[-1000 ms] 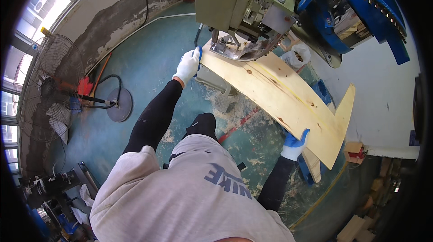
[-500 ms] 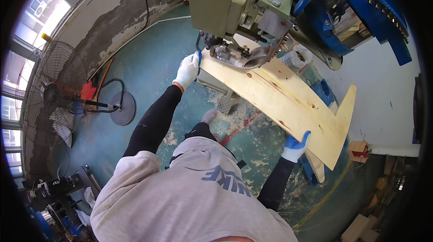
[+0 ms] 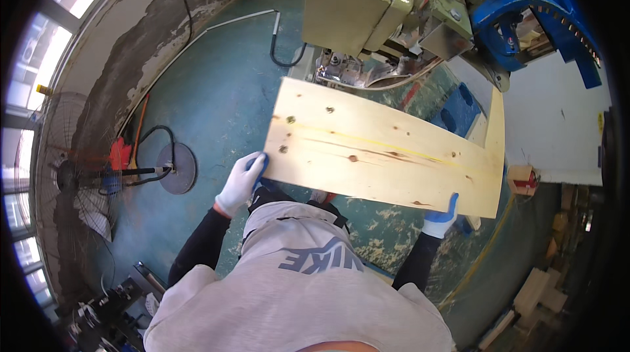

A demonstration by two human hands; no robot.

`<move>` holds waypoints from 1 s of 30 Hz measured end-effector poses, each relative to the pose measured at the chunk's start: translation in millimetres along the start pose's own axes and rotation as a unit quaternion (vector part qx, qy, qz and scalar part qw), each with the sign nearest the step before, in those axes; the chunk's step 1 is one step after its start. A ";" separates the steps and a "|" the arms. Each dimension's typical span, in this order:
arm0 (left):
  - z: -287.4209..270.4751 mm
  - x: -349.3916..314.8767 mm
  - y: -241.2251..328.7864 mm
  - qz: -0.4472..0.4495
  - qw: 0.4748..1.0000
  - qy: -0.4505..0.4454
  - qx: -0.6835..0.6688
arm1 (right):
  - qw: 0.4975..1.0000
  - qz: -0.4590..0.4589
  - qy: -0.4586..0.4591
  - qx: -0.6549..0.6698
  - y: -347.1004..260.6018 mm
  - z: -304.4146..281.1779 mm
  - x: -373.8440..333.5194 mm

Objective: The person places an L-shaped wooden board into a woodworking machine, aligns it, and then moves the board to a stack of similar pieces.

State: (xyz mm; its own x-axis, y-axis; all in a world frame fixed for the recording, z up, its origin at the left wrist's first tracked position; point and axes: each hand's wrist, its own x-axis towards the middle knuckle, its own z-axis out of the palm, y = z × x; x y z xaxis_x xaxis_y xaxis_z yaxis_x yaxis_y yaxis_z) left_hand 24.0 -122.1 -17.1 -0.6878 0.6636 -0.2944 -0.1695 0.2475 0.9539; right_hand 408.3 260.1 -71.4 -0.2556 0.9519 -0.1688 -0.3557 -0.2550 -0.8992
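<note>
A long pale wooden board (image 3: 380, 148) with brown knots and a yellow streak lies across my front, held by both hands. Three small metal-looking fittings (image 3: 291, 120) sit in its left end. My left hand (image 3: 241, 181), in a white glove with blue fingers, grips the lower left corner. My right hand (image 3: 441, 217), gloved alike, holds the near edge toward the right, thumb on top and fingers hidden underneath. Just beyond the board's far edge is the metal working part (image 3: 338, 66) of a green machine (image 3: 351, 7).
A blue toothed ring (image 3: 518, 17) juts from the machine at upper right. Another pale board (image 3: 495, 116) and a blue bin (image 3: 459, 112) stand beyond the held board. A large fan (image 3: 72, 162) is at left; wood blocks (image 3: 538, 293) lie at lower right.
The board has come out from under the machine head toward me and swung more level. My left hand has moved down and left with it; my right hand shifted slightly right.
</note>
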 end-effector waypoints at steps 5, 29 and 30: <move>-97.2 19.7 -14.9 0.019 0.990 0.110 -0.085 | 0.995 0.037 0.033 0.084 57.4 109.9 -88.7; -216.3 192.7 30.9 0.181 0.963 0.099 0.172 | 0.973 0.041 0.063 0.218 113.4 247.5 -94.8; -220.3 197.1 20.0 0.168 0.973 0.097 0.122 | 0.974 0.053 0.063 0.209 110.6 252.4 -95.4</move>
State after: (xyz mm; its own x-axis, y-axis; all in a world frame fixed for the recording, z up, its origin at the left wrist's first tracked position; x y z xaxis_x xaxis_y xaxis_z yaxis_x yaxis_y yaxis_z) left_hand -270.5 -142.0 -43.3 -0.8004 0.5953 0.0707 0.2436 0.2152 0.9457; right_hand 166.4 98.2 -52.8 -0.2079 0.9229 -0.3242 -0.6751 -0.3752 -0.6352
